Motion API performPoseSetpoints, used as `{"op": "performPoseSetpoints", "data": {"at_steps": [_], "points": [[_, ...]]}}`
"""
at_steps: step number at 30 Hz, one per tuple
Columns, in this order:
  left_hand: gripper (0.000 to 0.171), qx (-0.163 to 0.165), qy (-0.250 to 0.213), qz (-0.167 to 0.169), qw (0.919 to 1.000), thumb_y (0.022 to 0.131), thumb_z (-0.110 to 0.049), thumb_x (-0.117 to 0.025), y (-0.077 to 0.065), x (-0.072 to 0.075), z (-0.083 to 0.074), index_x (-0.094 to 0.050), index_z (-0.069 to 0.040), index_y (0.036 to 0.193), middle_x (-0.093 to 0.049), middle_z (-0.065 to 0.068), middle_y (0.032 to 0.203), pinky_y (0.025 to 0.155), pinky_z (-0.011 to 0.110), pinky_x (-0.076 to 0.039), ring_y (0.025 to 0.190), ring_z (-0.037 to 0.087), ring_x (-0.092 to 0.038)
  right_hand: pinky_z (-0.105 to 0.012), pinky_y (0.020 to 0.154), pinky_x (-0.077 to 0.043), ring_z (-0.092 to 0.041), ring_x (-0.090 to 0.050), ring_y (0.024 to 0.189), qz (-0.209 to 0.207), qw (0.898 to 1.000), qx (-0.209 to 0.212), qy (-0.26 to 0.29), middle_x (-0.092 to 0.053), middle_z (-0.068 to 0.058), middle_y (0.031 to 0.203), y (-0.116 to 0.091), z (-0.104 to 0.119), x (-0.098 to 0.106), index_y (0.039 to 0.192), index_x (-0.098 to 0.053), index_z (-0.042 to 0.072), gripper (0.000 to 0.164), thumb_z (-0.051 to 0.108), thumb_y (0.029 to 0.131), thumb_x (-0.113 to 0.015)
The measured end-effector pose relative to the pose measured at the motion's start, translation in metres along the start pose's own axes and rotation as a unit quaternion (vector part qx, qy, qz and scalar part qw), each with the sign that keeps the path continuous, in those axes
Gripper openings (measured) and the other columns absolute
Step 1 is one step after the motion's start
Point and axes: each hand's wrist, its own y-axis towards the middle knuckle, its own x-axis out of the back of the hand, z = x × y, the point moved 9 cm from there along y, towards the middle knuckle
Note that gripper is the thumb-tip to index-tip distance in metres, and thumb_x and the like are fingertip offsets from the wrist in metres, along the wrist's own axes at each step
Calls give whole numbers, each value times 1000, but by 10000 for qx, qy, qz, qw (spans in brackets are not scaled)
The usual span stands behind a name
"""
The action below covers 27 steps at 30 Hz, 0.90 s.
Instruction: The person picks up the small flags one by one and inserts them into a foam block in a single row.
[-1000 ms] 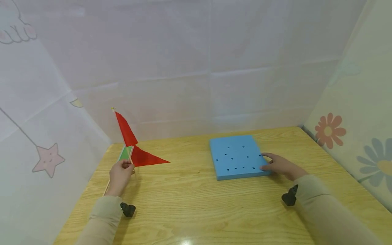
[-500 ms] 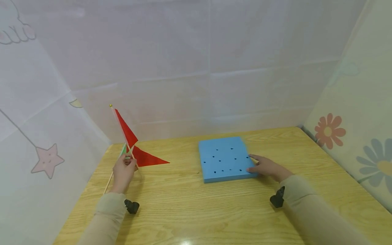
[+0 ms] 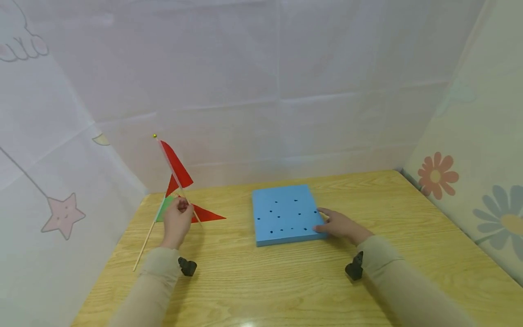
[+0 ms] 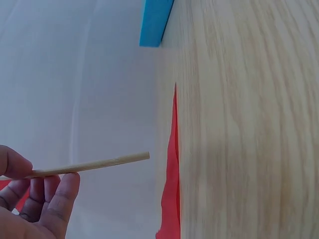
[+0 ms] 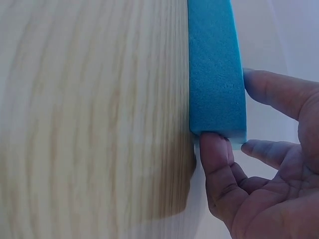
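Observation:
My left hand (image 3: pixel 178 222) pinches the wooden stick of a small red flag (image 3: pixel 176 164) between thumb and fingers. The flag leans up and left, with a gold ball at its top. In the left wrist view the bare lower end of the stick (image 4: pixel 104 163) points above the table. Right of centre lies a flat blue foam block (image 3: pixel 286 209) with several small dark holes in its top. My right hand (image 3: pixel 341 225) holds its right edge. In the right wrist view the thumb touches the top and a fingertip (image 5: pixel 214 149) presses the block's side.
A green flag (image 3: pixel 163 210) lies on the table at the left, its stick (image 3: pixel 144 247) slanting toward the front. Another red flag (image 3: pixel 208 215) lies behind my left hand. A pale cloth wall (image 3: pixel 229 113) stands behind the wooden table (image 3: pixel 253 290).
The foam block has slid left across the table with my right hand. My left hand has moved right and lifted the red flag, away from the green flag's stick.

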Motion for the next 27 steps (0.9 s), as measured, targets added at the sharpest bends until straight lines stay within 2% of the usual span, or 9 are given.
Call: {"op": "performPoseSetpoints", "data": {"at_steps": [4,9,13,17,21,27], "points": [[18,-73,-21,3,10000,104,-11,-53,3,-9,-7,-58,2,115,-59,16,108,66,22,-48,96,26,-58,-63,108,-40,-57,-37,139,17,10000,26,55,-34,-44,151,0,6,-3,160,-25,-5,85,26,97,-74],[19,-130,-46,-145,9998,102,-9,-55,2,-17,-10,-62,3,115,-60,16,105,67,19,-47,95,26,-57,-61,105,-42,-55,-41,137,38,9999,77,79,-38,-43,149,2,11,-12,160,-26,-4,85,27,97,-74],[19,-131,-80,-121,9998,102,-10,-55,0,-26,-9,-63,2,115,-62,14,103,65,19,-47,94,26,-59,-61,105,-43,-55,-40,138,88,9999,61,114,-39,-42,149,1,13,-21,160,-27,-4,85,26,97,-74],[19,-319,-147,-36,9994,103,-12,-55,1,-39,-14,-63,0,114,-64,15,105,67,21,-49,95,29,-65,-59,103,-45,-53,-44,136,36,9998,36,168,-42,-41,147,0,16,-24,160,-28,-4,84,25,96,-75],[15,-485,-330,-18,9983,103,-11,-56,2,-51,-24,-63,1,112,-65,16,106,67,21,-52,98,32,-67,-56,100,-48,-51,-47,134,17,9998,77,208,-42,-41,146,0,20,-24,160,-28,-4,84,25,96,-75],[12,-683,-739,-35,9949,101,-5,-58,0,-68,-38,-65,3,108,-64,17,105,78,27,-59,103,33,-65,-56,99,-48,-49,-51,130,-20,9999,113,112,-44,-41,145,0,25,-22,159,-28,-5,83,24,96,-75]]}}
